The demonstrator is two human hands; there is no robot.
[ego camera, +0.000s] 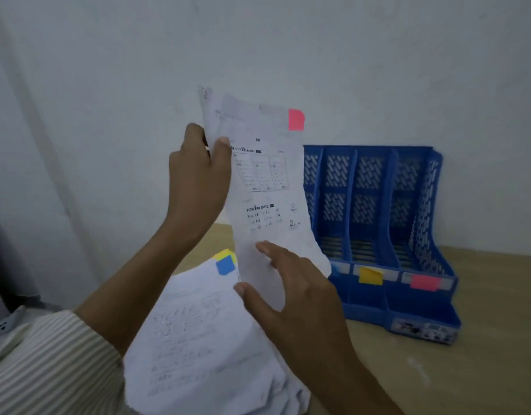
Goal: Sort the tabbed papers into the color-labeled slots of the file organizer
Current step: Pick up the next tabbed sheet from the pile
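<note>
Two hands meet a pink-tabbed paper [264, 187] left of the file organizer [387, 235]: left grip [198, 175] pinches its edge, right grip [291, 283] spread open, fingers touching it.

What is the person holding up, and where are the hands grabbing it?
The left hand pinches the pink-tabbed paper by its left edge; the right hand touches its bottom edge.

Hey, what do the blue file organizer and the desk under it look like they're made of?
The file organizer looks like molded plastic, matte blue: its walls are perforated in a regular lattice with smooth, rounded edges. The desk shows a pale, wood-toned surface with a dull finish; whether it's solid wood or laminate can't be told from this view.
</note>
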